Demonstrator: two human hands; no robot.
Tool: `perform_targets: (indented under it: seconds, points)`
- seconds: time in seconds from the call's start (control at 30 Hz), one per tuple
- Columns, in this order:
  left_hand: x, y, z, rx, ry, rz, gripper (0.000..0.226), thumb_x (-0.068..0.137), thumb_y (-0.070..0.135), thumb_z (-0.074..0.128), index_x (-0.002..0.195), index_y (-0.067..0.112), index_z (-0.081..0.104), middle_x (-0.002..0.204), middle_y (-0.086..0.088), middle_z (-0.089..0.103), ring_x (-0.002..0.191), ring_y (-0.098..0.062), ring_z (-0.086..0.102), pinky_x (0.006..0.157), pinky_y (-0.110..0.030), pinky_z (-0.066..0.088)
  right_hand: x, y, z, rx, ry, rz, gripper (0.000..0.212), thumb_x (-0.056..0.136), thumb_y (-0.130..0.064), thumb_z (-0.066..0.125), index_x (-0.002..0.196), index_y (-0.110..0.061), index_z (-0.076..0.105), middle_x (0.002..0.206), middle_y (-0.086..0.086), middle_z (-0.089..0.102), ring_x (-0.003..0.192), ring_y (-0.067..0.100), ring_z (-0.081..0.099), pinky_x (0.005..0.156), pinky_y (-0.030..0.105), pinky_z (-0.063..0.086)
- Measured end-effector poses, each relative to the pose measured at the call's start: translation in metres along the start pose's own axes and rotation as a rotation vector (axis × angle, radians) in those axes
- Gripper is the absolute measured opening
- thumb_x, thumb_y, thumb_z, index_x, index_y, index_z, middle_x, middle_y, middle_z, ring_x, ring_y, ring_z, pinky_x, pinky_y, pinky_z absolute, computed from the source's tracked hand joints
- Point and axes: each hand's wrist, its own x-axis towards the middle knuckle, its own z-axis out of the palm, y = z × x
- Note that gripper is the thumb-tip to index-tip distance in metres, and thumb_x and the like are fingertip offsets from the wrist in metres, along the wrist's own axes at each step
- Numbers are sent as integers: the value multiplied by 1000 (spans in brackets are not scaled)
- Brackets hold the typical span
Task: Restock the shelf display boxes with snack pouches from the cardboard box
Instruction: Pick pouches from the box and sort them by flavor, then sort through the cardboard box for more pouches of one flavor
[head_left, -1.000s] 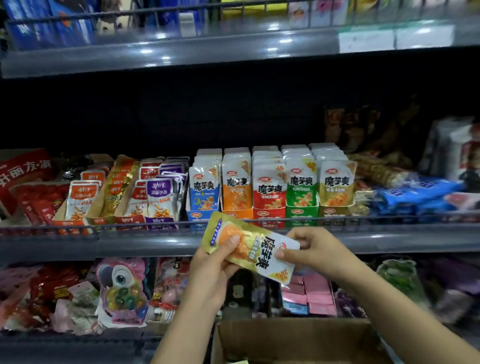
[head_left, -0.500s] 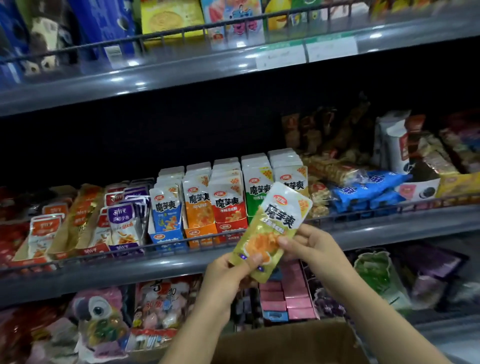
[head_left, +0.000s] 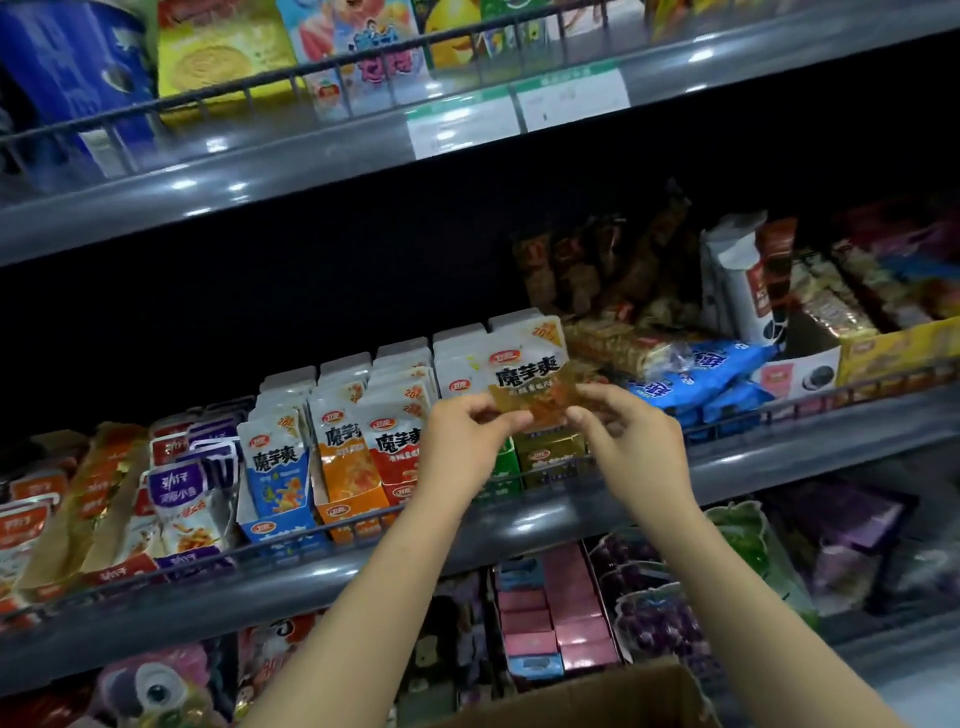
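I hold one yellow snack pouch (head_left: 530, 382) upright in front of the middle shelf. My left hand (head_left: 465, 441) pinches its lower left corner and my right hand (head_left: 631, 439) pinches its lower right corner. It hovers over the rightmost, olive-yellow display box (head_left: 550, 457) in a row of boxes: blue (head_left: 275, 512), orange (head_left: 353, 499) and red (head_left: 397, 467) ones stand full of pouches to the left. The green box is mostly hidden behind my left hand. A flap of the cardboard box (head_left: 597, 696) shows at the bottom edge.
A wire rail (head_left: 779, 415) fronts the middle shelf. Blue packets (head_left: 696, 371) and biscuit packs lie right of the boxes, purple and orange pouches (head_left: 182, 488) to the left. The upper shelf (head_left: 311, 156) overhangs with price labels. Pink boxes (head_left: 550, 613) fill the lower shelf.
Both hands have lifted the pouch from below the shelf edge up and right, turning it upright over the rightmost box. The view has tilted upward.
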Motion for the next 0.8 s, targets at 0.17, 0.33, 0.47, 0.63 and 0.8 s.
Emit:
perform_targets:
  seconds: [0.17,0.33,0.47,0.63,0.8]
  points:
    - [21,-4,13,46,90,18,14,79,27,75,70,18,68,69,-3,68,61,-22,59,61,-32,49,12,19,11,36,-57,3,35,92,-16,59,127,-15,59,103,-10,58,88,-1,54,73,-5,37]
    - [30,-16,22,265,-3,9,23,79,30,74,66,13,65,59,4,58,52,-9,47,49,-17,36,17,36,19,-103,-46,15,24,90,-16,62,111,-7,70,107,5,69,91,8,56,75,4,32]
    - [30,-20,26,312,-64,-1,27,77,31,77,60,22,57,58,12,52,51,0,44,44,-12,32,19,40,22,-110,23,31,19,86,-16,67,103,-8,70,98,1,55,73,4,50,68,-3,33]
    - [33,-15,24,48,63,-28,23,80,30,74,74,9,68,73,-5,65,68,-18,58,67,-34,50,18,46,31,-154,17,58,13,85,-14,68,96,-6,70,97,-1,45,82,8,46,77,9,36]
    - [37,-19,27,98,97,-5,27,82,28,72,76,1,69,76,-13,67,63,-16,53,61,-29,45,16,48,32,-159,10,68,21,88,-17,65,108,-11,66,104,-3,43,68,8,49,74,9,36]
